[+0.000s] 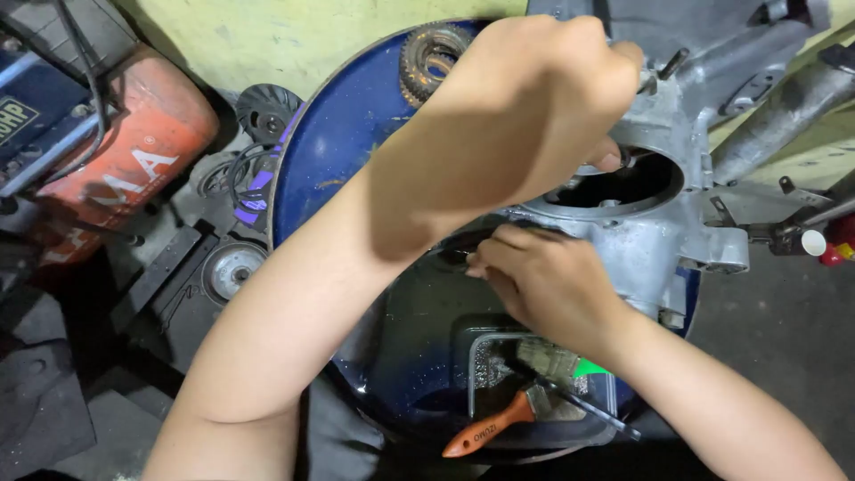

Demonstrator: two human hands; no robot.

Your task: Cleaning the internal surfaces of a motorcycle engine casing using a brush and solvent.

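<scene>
- On top of the blue drum [329, 142], the grey metal engine casing [659, 223] sits at the right edge, its round opening facing up.
- Your left hand [534, 107] is curled shut over the casing's upper rim; what it grips is hidden.
- Your right hand [548, 285] has its fingers pressed together at the casing's lower edge, pinching something small and dark; can't tell what.
- Keep the left hand clamping the casing so it doesn't rock while the right works the edge.
- Drum top looks wet and oily, so watch for slip.
- Clear tray [606, 392] near you holds an orange-handled brush [490, 432].
- Gear [432, 53] lies at the drum's far rim.
- Orange machine [134, 151] and round parts sit on the dark floor to the left; yellow-green wall behind.
</scene>
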